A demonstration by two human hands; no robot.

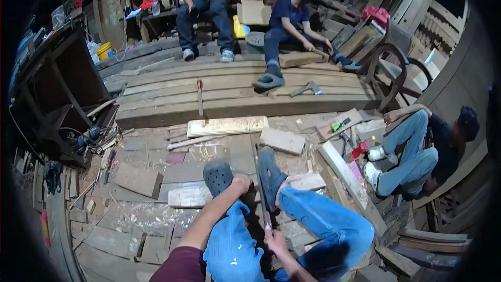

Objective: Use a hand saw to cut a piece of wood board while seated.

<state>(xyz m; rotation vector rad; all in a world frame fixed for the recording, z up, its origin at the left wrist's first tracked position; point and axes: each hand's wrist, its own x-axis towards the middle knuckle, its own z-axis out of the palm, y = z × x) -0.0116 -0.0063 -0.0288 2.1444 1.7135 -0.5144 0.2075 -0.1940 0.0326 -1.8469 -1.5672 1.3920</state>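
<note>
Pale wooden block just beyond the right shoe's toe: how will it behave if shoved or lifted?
Probably stiff: the block looks like thick, solid wood. Unlikely to roll or tip, since it lies on a broad flat side with square edges. Pushed, it may skid or drag unevenly, given the wood shavings scattered nearby.

The sleeve (pixel 180 264) is maroon; the left hand (pixel 240 184) and right hand (pixel 275 243) are bare. Blue jeans (pixel 326 224), creased, carry small white marks (pixel 234 261). The dark grey clogs (pixel 218 176) have rounded, perforated toes.
</note>
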